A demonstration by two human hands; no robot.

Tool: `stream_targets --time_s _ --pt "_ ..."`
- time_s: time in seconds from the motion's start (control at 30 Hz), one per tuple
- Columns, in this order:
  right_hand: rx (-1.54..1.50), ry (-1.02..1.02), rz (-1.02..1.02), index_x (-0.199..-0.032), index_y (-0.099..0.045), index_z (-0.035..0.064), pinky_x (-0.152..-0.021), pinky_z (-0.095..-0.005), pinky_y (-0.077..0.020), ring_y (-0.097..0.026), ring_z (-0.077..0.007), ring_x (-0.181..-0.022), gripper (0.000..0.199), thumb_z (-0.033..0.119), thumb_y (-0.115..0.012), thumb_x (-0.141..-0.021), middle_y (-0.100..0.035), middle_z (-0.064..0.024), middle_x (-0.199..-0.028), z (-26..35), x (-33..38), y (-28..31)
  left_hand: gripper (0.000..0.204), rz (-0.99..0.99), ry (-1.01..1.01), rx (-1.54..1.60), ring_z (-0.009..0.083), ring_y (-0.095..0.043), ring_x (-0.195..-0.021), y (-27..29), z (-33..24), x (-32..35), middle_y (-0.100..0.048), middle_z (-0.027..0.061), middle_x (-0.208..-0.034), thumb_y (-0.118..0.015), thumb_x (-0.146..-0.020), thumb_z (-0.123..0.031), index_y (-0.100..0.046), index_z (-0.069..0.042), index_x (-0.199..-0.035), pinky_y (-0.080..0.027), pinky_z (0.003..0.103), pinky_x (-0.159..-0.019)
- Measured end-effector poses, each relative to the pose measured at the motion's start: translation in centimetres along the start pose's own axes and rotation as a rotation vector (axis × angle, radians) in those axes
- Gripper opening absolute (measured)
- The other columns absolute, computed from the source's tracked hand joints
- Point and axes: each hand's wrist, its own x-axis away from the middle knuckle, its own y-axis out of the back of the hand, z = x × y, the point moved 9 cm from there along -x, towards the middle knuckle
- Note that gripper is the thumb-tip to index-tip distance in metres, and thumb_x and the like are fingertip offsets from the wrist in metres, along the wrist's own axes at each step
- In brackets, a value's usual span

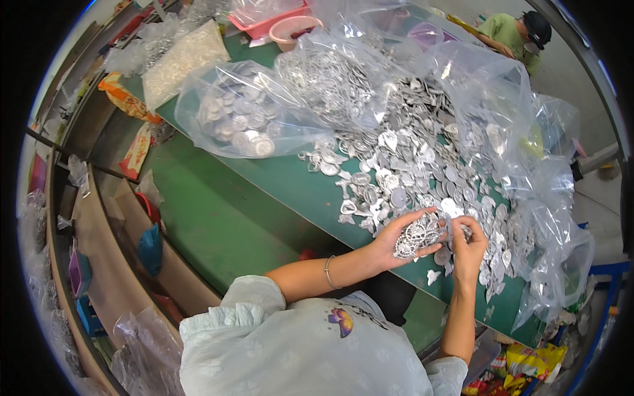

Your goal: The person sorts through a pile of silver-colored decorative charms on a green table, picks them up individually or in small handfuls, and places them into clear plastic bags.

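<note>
Left hand [399, 239]: cupped palm-up at the near table edge, fingers curled around a handful of silver metal charms [417, 236]; thin bangle [327, 271] on the wrist.
Right hand [467, 245]: just beside the left at 3 o'clock, fingertips pinched on one small charm against the handful; fingers bent, not spread.
Held charms: flat, shiny, stamped pieces, round and openwork, stacked loosely in the palm; at roughly 4 o'clock of frame centre.
Loose pile [422, 158]: large heap of the same silver pieces spread over the table from 12 to 3 o'clock of the hands; mixed shapes, discs, hearts, teardrops, some with cut-out centres; bright, reflective, thin.
Stray piece [432, 276]: small pale charm alone on the green surface, at 6 o'clock of the hands.
Table [264, 204]: green, matte top, running diagonally from upper left to lower right.
Clear bag, left [241, 115]: crinkled transparent plastic, filled with round silver discs, at 10 o'clock of the hands.
Clear bag, centre [337, 76]: same plastic, packed with finer silver pieces, at 11 o'clock.
Slack bags [548, 218]: glossy plastic draped along the pile's far and right sides, 1 to 4 o'clock.
White-bead bag [181, 59]: flat rectangular pack, granular pale contents, far upper left.
Pink bowl [297, 30]: round, smooth plastic, at 12 o'clock beyond the bags.
Other person [515, 33]: green top, dark cap, far upper right, well apart.
</note>
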Motion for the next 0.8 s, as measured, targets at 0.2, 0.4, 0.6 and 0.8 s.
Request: stream_targets --time_s 0.2,0.4,0.6,0.8 --pt "-0.69 -0.358 0.135 -0.089 -0.051 0.0033 -0.039 -0.0183 -0.0243 -0.033 -0.0053 -0.044 0.016 0.018 -0.046 -0.092 -0.045 0.0005 -0.065 -2.8 0.5 -2.0 0.028 -0.081 -0.292 0.101 0.0287 -0.054 -0.1 -3.4 -7.2 1.9 -0.056 0.0129 -0.104 -0.051 -0.086 -0.021 -0.049 -0.01 -0.112 -0.046 0.044 -0.089" --pt "-0.85 -0.493 0.247 -0.089 -0.05 0.0046 -0.037 -0.019 -0.0242 -0.033 -0.0057 -0.045 0.012 0.016 -0.047 -0.091 -0.044 0.0004 -0.066 -4.1 1.0 -3.6 0.029 -0.096 -1.063 -0.337 0.0278 -0.055 -0.093 -12.3 -22.9 3.0 -0.055 0.014 -0.097 -0.05 -0.086 -0.016 -0.046 -0.006 -0.113 -0.048 0.042 -0.084" --pt "-0.377 -0.331 0.343 -0.09 -0.055 0.0024 -0.037 -0.0182 -0.0214 -0.031 -0.0032 -0.043 0.013 0.015 -0.052 -0.088 -0.044 0.0018 -0.062 -1.8 -0.9 -5.3 0.023 -0.39 -1.745 -0.796 0.0193 -0.054 -0.088 -14.7 -31.2 6.2 -0.056 0.01 -0.096 -0.054 -0.08 -0.008 -0.056 0.004 -0.099 -0.04 0.026 -0.08" --pt "0.074 0.473 0.291 -0.092 -0.063 -0.0009 -0.074 -0.0306 -0.0433 -0.059 -0.0201 -0.084 0.018 0.01 -0.057 -0.08 -0.063 -0.0103 -0.087 8.3 -10.2 -12.4 0.034 -0.75 -1.803 -1.488 0.0308 -0.036 -0.111 -15.1 -31.1 6.3 -0.04 0.0168 -0.112 -0.052 -0.071 -0.006 -0.051 0.0 -0.104 -0.026 0.038 -0.097"
